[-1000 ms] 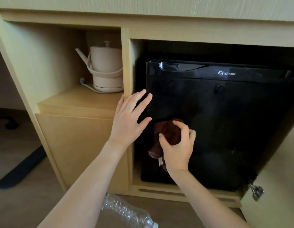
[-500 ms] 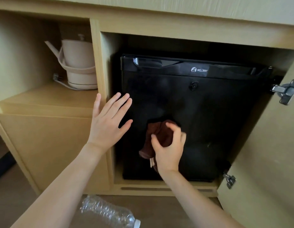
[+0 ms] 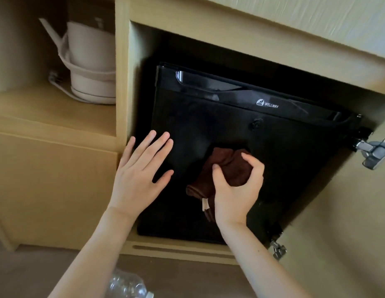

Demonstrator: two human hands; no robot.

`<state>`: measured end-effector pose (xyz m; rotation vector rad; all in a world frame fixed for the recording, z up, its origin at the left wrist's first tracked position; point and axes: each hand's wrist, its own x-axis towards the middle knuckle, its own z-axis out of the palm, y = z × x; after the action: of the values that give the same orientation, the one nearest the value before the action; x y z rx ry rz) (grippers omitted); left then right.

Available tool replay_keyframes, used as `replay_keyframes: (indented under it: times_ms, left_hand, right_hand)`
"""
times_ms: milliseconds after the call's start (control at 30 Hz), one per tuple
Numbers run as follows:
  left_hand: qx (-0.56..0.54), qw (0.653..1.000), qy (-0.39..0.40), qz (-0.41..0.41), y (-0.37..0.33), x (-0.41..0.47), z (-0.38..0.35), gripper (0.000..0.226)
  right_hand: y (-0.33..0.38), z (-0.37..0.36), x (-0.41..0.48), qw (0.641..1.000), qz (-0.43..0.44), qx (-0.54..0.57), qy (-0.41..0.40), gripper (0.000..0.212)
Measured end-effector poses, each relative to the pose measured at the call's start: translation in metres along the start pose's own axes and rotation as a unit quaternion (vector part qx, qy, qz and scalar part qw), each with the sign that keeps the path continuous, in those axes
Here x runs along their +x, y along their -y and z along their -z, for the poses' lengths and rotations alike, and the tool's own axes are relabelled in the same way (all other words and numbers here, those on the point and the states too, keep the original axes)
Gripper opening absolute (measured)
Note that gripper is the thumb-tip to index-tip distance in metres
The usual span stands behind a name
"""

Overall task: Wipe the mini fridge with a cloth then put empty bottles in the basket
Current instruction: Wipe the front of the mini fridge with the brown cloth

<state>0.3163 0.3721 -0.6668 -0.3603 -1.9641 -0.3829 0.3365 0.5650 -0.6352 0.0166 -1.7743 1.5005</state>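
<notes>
Head view: right hand (image 3: 236,195) grips cloth (image 3: 231,167), its tail hanging downward.

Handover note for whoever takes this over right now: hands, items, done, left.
Hands: left hand open, fingers spread flat at the left side of the mini fridge door. The right hand grips the bunched brown cloth against the middle of the door.
Items: fridge door closed, in the opened cabinet. One clear plastic bottle lies on the floor in front. The basket is not in view.
Done: cloth is on the door; how much is wiped cannot be told.
Left: finish wiping, find the basket, put the bottle in.
</notes>
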Motion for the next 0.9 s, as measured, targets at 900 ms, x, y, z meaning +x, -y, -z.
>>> replay_keyframes:
  times_ms: [900]
  left_hand:
    - [0.067,0.993,0.090,-0.021,-0.046,0.021,0.005,0.083]
  right_hand:
    - [-0.083,0.050,-0.044,0.991,-0.086,-0.018,0.103,0.051]
